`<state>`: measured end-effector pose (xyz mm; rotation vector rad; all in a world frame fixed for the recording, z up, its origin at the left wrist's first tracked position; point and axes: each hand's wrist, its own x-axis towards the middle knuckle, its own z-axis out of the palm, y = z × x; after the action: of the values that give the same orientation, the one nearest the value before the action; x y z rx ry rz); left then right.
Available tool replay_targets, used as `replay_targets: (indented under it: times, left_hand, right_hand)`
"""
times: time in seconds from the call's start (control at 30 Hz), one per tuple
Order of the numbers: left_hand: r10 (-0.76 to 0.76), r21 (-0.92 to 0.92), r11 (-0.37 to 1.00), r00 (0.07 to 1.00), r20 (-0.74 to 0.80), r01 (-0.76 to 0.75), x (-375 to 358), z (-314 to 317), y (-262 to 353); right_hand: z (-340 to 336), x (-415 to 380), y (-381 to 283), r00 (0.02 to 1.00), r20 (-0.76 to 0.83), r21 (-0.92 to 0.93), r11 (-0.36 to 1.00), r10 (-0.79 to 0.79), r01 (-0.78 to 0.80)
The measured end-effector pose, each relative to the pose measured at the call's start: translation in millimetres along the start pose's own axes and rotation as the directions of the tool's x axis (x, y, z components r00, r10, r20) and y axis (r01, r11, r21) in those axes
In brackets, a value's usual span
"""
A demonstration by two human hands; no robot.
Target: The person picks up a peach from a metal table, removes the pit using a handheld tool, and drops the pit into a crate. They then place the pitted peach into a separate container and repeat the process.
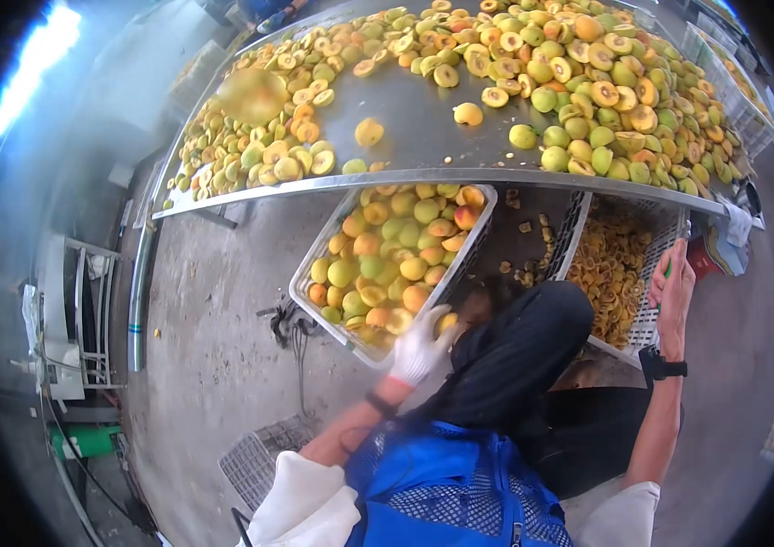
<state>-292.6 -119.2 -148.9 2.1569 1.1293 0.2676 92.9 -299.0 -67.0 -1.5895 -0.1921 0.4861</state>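
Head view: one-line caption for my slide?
Gloved left hand grips a fruit at the fruit crate; right hand holds a knife.

blurred patch (253, 94) on table, contents unreadable | right hands' (674, 287) green tool (mostly hidden)

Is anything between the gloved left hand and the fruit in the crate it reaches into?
Nothing visible. The left hand is already at the near corner of the white crate, closed on a yellow fruit. The right hand is apart, by the other crate.
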Motion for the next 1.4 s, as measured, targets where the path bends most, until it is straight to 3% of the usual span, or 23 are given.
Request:
replay_targets:
  times: [0.03,0.1,0.37,0.43,0.6,0.67,0.7,0.83,0.9,0.97,1.0,1.1,1.27,1.4]
  left_hand:
    - [-0.010,-0.003,1.000,1.000,-0.003,0.010,-12,-3,-13]
    - [-0.175,0.095,0.980,0.985,0.003,0.174,-35,-9,-35]
    - [-0.143,0.178,0.972,0.987,-0.073,0.154,-49,-47,-99]
    - [-0.135,0.138,0.972,0.936,-0.326,0.188,-39,-49,-112]
    - [-0.038,0.157,0.983,0.940,-0.340,0.097,-34,-34,-128]
    - [0.120,0.412,0.907,0.991,-0.063,-0.084,-41,-28,-153]
    - [0.123,0.460,0.883,0.992,-0.027,-0.097,-42,-32,-136]
    - [0.110,0.435,0.896,0.993,-0.029,-0.087,-43,-33,-142]
    - [0.046,0.292,0.956,0.979,-0.199,0.015,-41,-38,-144]
    - [0.055,0.295,0.955,0.971,-0.231,0.016,-31,-49,-128]
    - [0.032,0.301,0.952,0.963,-0.268,0.052,-13,-55,-113]
    - [0.169,0.271,0.959,0.939,-0.299,-0.087,38,-68,-70]
    - [0.391,0.169,0.920,0.865,-0.313,-0.355,143,-59,40]
    - [0.400,0.024,0.909,0.858,-0.321,-0.415,223,-39,116]
  right_hand:
    - [-1,4,2,0.999,-0.024,0.002,1.000,0.030,-0.030]
    - [1,7,4,0.999,-0.031,-0.006,1.000,0.010,-0.010]
    - [4,6,4,1.000,-0.030,-0.081,0.997,-0.003,0.001]
    - [2,7,6,1.000,-0.030,-0.103,0.995,-0.004,0.001]
    - [-3,12,9,0.999,-0.044,-0.185,0.983,-0.008,-0.001]
    - [-3,11,8,0.998,-0.059,-0.198,0.980,-0.011,-0.001]
    - [-3,10,7,0.998,-0.056,-0.193,0.981,-0.010,-0.001]
    - [-4,11,6,0.998,-0.058,-0.123,0.992,0.000,-0.007]
    - [0,6,5,0.998,-0.050,-0.102,0.994,0.030,-0.035]
    - [-10,9,5,0.992,0.036,0.007,0.993,0.121,-0.121]
    - [-9,9,7,0.993,-0.002,-0.008,0.993,0.114,-0.114]
    - [4,7,1,1.000,0.016,-0.155,0.988,-0.006,0.008]
    - [20,2,-16,0.998,0.058,-0.142,0.989,-0.031,0.039]
    - [24,-3,-25,0.991,0.105,-0.319,0.942,-0.078,0.108]
